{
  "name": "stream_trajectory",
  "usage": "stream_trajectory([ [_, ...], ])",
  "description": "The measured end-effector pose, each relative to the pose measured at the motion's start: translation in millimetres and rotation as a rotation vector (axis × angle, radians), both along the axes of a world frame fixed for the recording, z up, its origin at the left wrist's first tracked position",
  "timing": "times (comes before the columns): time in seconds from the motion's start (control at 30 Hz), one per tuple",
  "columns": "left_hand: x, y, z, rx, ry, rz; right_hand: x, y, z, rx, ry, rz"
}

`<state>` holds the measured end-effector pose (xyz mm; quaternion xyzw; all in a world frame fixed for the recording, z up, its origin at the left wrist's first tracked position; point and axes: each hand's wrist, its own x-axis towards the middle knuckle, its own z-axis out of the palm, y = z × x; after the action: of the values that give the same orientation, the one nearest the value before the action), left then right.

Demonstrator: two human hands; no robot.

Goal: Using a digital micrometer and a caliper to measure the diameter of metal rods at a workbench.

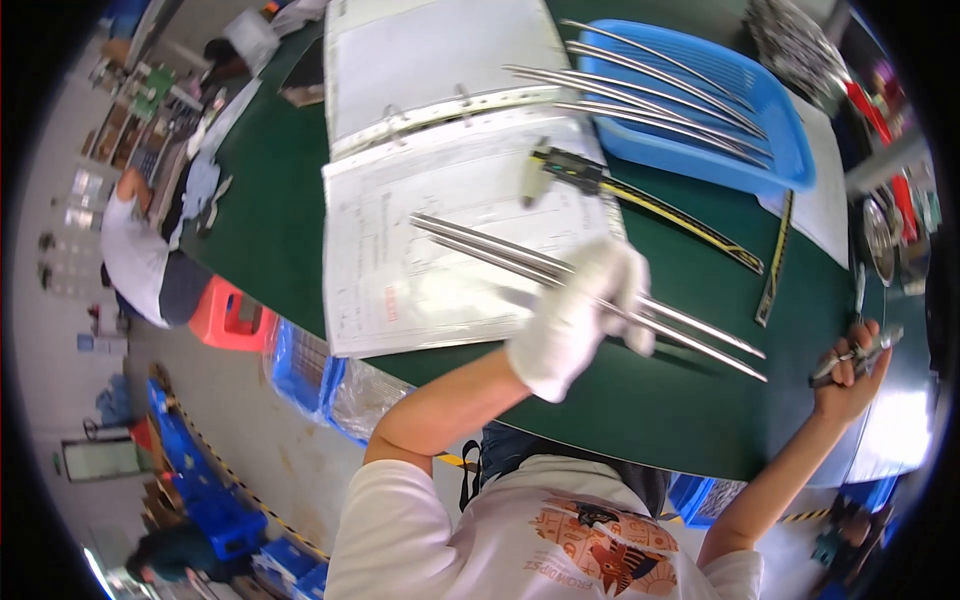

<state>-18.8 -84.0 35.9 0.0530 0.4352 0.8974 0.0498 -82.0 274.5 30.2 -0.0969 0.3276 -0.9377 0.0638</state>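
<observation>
My left hand point(590, 305), in a white glove, is closed round a few thin metal rods point(470, 240) above the table. Their left ends reach over the open ring binder point(430, 280), and their right ends hang over the green table point(690, 420). At the far right my bare right hand point(848, 385) grips a small grey metal tool point(882, 345); its kind is not clear. Beyond the gloved hand lies a digital caliper point(650, 205), its jaws by the binder. Several more rods point(650, 75) rest across a blue plastic basket point(795, 165), ends sticking out left.
A short steel ruler point(776, 260) lies right of the caliper, near a white sheet point(825, 200) under the basket. Clear plastic bags point(795, 50) lie at the back right. Leftward, a person point(135, 240) sits by a red stool point(228, 312); blue crates point(300, 365) stand below the table edge.
</observation>
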Motion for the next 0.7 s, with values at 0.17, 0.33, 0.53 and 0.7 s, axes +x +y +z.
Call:
stream_trajectory([
  [0.17,13,33,-6,-0.278,0.235,-0.073,-16,34,-21,-0.199,-0.009,-0.062],
  [0.33,21,54,-20,-0.462,0.347,-0.007,-29,14,-35,-0.167,-0.033,0.103],
  [0.53,19,64,-34,-0.426,0.372,-0.005,-32,-2,-37,-0.044,-0.122,0.113],
  [0.7,11,50,-18,-0.458,0.234,-0.394,-31,-3,-37,-0.067,-0.089,0.166],
])
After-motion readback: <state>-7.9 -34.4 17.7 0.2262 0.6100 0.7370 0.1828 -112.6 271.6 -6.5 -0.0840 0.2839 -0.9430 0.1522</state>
